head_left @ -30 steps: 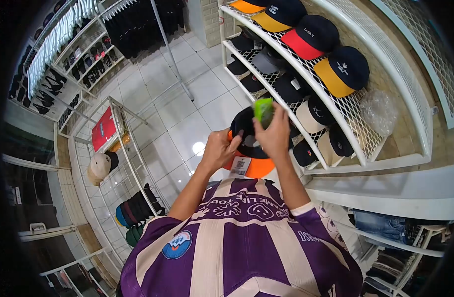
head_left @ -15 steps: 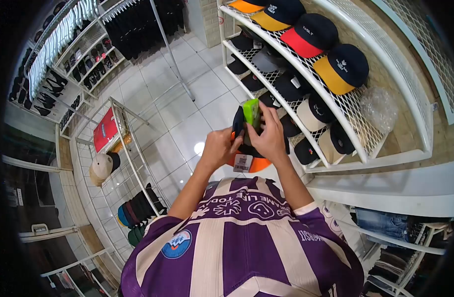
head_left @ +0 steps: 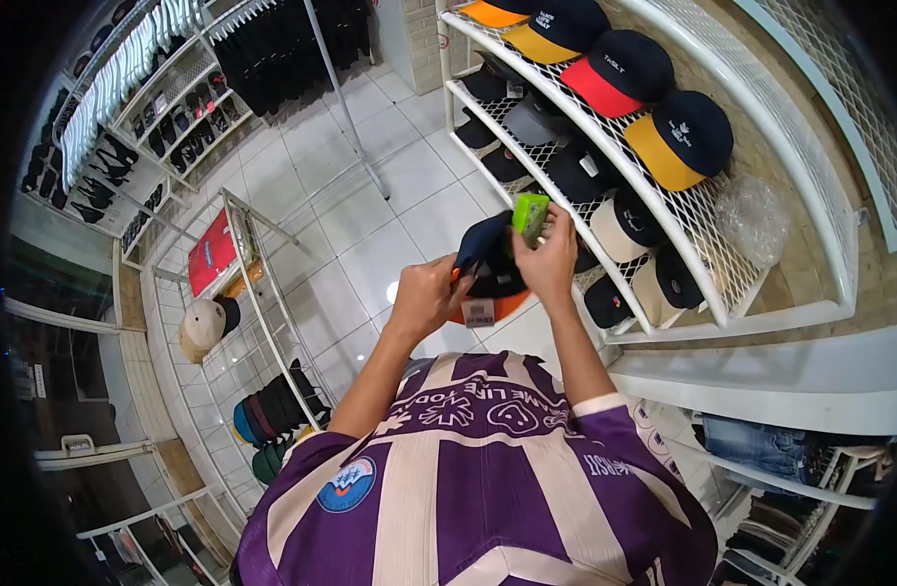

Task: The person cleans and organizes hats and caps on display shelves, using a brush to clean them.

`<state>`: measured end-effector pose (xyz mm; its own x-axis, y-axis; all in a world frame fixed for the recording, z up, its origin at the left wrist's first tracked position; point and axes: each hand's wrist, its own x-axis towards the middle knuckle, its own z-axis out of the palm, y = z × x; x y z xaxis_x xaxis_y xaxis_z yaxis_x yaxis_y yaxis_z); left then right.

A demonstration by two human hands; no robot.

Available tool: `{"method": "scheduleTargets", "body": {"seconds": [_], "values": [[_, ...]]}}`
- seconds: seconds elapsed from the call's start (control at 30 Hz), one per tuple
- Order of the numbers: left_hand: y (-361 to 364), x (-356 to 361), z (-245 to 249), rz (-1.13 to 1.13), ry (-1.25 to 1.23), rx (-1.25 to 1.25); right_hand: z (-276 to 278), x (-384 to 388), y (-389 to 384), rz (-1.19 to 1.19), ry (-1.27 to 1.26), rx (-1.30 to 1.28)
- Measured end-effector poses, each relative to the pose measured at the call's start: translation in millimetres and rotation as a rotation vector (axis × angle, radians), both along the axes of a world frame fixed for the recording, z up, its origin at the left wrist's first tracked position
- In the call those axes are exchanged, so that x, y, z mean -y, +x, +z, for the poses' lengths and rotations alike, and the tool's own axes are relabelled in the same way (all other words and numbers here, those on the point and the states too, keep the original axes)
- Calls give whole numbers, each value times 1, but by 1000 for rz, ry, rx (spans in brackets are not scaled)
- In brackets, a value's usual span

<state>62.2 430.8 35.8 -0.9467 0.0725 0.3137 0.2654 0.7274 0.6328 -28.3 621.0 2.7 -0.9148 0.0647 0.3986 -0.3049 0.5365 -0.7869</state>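
Note:
My left hand point(head_left: 424, 297) is closed on a cap point(head_left: 485, 244) with a dark navy crown and an orange brim. The cap is tipped so that its dark inside shows, and a white tag point(head_left: 478, 313) with printing hangs by the brim. Between the thumb and fingers of my right hand point(head_left: 549, 257) is a small, bright green, block-shaped object point(head_left: 530, 217); its exact kind cannot be made out. It sits just right of the cap's crown, and my fingers cover its lower part.
On my right, a white mesh rack point(head_left: 683, 230) carries several caps and a crumpled clear plastic bag point(head_left: 751, 220). A wire rack on the left holds a red packet point(head_left: 211, 256), a beige cap point(head_left: 202, 327) and stacked caps. A metal pole point(head_left: 346, 107) stands ahead on the tiled floor.
My right hand has drawn the green object right, away from the cap's crown. The cap has opened out, showing more of its inside. My left hand still grips it.

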Motion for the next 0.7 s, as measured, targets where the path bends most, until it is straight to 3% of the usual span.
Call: {"method": "scheduleTargets", "body": {"seconds": [0.07,0.1,0.23,0.33,0.4,0.53,0.57,0.7], "values": [[3,-2,5,-27,-33,11,12,16,18,191,-260,34],[5,-4,6,-38,-1,-13,13,16,18,174,-70,-19],[2,1,-4,63,47,-53,-11,-8,-20,-93,138,6],[-2,6,-5,209,-6,-40,22,-21,-15,-96,-194,-18],[-4,5,-9,363,49,-55,47,-28,-2,-20,21,-128],[-3,-5,-9,269,170,-166,58,-11,25,396,268,-29],[-4,-5,-10,226,180,-193,37,-15,17,435,445,-107],[-10,-7,-15,269,143,-196,15,-31,-11,105,523,84]]}}
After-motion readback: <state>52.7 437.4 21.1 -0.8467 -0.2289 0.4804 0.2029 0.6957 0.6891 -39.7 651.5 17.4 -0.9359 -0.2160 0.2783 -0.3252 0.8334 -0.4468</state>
